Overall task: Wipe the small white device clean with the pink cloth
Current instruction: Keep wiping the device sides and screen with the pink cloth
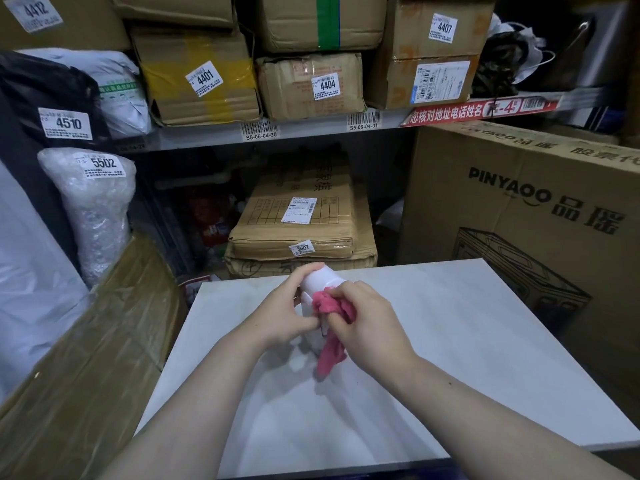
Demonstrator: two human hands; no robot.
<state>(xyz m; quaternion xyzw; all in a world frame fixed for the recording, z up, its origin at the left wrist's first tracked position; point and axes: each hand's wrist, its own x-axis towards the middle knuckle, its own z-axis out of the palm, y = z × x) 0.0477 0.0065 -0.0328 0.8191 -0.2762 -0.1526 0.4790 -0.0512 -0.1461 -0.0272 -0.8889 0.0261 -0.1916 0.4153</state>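
Note:
The small white device [323, 279] is held above the far half of the white table [450, 341]. My left hand [287, 306] grips it from the left, fingers over its top and thumb low on its side. My right hand [367, 323] holds the bunched pink cloth [329, 304] against the device's right front side. A loose tail of the cloth hangs down to the table. The lower part of the device is mostly hidden by the cloth and both hands.
A big PINYAOO carton [526, 216] stands at the table's right. A taped brown box [90, 358] leans at its left. Behind the table are stacked parcels [301, 233] under a shelf [311, 128] loaded with numbered boxes.

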